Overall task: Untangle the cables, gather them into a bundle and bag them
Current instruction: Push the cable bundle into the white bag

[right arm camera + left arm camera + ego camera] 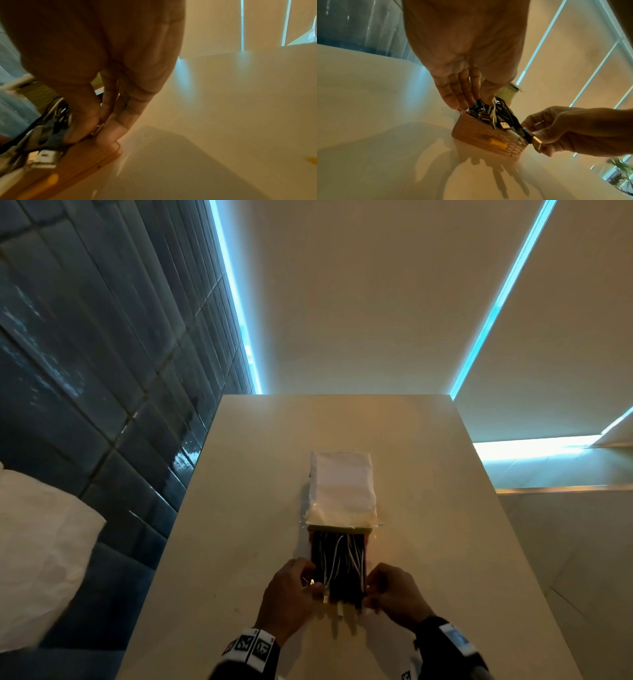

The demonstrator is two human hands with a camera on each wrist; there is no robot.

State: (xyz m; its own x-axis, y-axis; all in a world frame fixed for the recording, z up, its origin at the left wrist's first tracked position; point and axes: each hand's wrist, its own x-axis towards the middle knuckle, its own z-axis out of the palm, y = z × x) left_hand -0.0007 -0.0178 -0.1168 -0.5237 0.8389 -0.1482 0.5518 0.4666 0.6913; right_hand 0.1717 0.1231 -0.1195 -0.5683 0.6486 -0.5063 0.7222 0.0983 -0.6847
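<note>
On the table (239, 508), we steady the cables (339, 563) half inside the bag (342, 487), left hand (291, 594) pinching plugs, right hand (394, 594) pinching a USB plug (536, 142); limp, light, slippery, they seem best gripped bunched near the plugs

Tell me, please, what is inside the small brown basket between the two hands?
The basket holds a bunch of black and white cables whose USB plugs stick out of it. Its bottom, and anything beneath the cables, is covered.

A pale table (428, 508) stands beside a dark tiled wall (85, 354), a white pillow (37, 549) at left
</note>
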